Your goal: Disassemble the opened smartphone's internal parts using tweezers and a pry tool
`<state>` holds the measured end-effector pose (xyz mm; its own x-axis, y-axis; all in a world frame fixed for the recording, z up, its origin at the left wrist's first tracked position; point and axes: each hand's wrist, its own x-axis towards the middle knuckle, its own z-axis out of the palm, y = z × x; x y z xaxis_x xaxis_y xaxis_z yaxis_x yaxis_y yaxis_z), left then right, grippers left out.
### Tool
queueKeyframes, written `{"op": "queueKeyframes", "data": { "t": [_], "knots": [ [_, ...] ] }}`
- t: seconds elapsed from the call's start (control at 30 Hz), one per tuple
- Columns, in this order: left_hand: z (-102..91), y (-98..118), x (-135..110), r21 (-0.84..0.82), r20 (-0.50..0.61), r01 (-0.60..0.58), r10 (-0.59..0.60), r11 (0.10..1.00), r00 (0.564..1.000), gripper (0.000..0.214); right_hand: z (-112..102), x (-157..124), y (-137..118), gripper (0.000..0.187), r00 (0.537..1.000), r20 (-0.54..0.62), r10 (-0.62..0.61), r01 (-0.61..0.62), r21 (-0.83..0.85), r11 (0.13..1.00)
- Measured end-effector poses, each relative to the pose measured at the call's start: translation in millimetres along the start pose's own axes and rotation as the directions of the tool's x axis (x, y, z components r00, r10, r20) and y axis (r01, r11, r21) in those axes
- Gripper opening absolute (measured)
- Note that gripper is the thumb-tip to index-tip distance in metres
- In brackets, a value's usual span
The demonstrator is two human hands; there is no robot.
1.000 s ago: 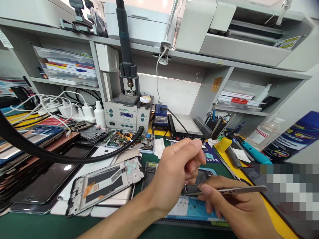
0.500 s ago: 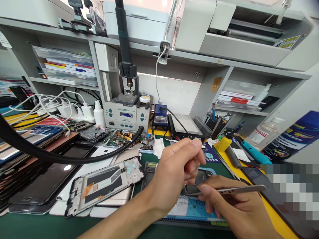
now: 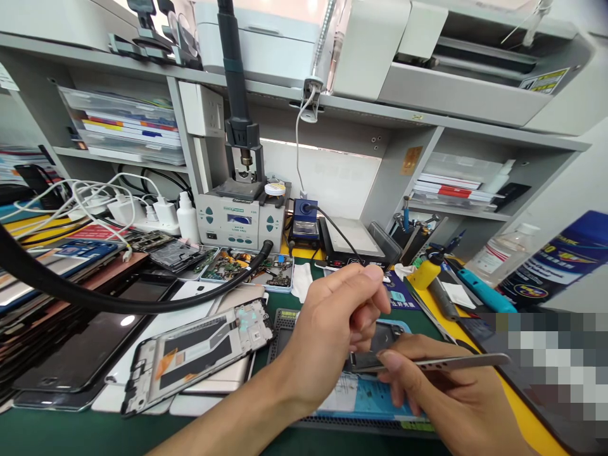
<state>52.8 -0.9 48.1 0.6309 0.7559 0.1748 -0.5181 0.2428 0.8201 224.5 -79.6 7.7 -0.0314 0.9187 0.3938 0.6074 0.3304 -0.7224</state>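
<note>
My left hand (image 3: 332, 329) hovers over a blue-framed opened phone (image 3: 375, 392) on the green mat, its fingers curled in a pinch; what they pinch is too small to make out. My right hand (image 3: 441, 399) grips metal tweezers (image 3: 456, 362) that lie nearly level, their tip pointing left onto a small dark part (image 3: 365, 360) just under my left fingers. The phone's middle is hidden by both hands.
A phone frame (image 3: 199, 351) and stacked screens (image 3: 71, 335) lie at left. A thick black hose (image 3: 118, 297) crosses to the hot-air station (image 3: 240, 221). Circuit boards (image 3: 247, 269), a yellow bottle (image 3: 425, 272) and blue-handled tools (image 3: 479, 291) sit behind; shelves rise above.
</note>
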Motion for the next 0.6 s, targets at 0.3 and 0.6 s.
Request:
{"op": "queueKeyframes", "data": {
  "t": [0.3,0.6],
  "knots": [
    [0.1,0.2,0.6,-0.003,0.005,0.0,0.0,1.0,1.0,0.035,-0.1,-0.3,-0.6,0.039,1.0,-0.004,-0.017,0.017,0.018,1.0],
    [-0.9,0.6,0.6,0.002,0.004,0.006,-0.006,1.0,1.0,0.035,-0.6,-0.3,1.1,0.039,1.0,-0.007,-0.022,0.022,0.013,1.0]
  ]
}}
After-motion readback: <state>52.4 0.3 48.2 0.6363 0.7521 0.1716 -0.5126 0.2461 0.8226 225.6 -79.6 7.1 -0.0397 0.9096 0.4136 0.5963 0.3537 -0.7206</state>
